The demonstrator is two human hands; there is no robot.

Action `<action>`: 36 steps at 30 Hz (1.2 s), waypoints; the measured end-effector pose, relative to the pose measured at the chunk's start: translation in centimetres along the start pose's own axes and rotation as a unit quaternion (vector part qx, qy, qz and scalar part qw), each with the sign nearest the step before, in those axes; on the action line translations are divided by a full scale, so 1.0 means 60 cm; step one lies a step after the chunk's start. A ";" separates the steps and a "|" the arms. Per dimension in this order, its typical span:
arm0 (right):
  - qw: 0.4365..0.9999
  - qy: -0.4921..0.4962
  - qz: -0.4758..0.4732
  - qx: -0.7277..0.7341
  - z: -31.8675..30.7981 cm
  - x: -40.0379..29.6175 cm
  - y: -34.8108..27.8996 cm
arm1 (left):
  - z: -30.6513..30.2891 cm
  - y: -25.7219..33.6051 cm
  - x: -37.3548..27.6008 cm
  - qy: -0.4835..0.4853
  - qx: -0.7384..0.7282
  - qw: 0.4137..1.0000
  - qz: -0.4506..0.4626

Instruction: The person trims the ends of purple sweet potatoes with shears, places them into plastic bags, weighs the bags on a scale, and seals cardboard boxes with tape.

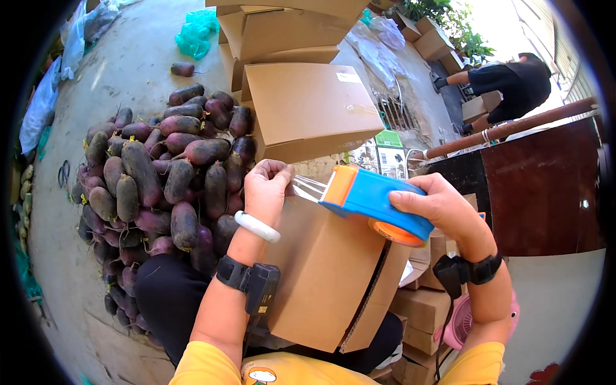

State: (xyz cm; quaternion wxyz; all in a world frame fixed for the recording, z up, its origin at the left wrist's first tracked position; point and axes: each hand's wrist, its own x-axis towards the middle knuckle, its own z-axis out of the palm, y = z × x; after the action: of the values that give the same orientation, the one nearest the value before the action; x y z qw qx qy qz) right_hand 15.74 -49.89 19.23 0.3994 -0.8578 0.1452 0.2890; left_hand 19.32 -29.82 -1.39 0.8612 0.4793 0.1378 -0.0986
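My right hand (433, 207) grips a blue and orange tape dispenser (378, 202) with a serrated cutting edge. From that edge a stretch of clear tape (309, 186) runs to my left hand (269, 180), whose thumb and fingers pinch its free end. Under both hands a brown cardboard box (327, 274) rests on my lap. A dark gap crosses the box between two flaps, near its right side.
A heap of dark purple radishes (144, 183) covers the floor to the left. Ahead stand a closed carton (313, 103) and open cartons (288, 36). Stacked boxes (423, 313) and a pink fan (462, 320) are at right. A person (510, 86) bends over farther off.
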 end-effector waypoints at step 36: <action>0.996 0.049 0.056 -0.052 -0.004 -0.014 0.009 | -0.073 -0.211 0.006 0.106 0.458 0.880 0.070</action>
State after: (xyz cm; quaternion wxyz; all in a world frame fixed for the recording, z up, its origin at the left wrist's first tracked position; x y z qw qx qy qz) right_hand 14.91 -50.38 19.54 0.3300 -0.8809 0.1971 0.2761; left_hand 15.22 -32.73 -13.81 0.5307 0.8361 0.1337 -0.0386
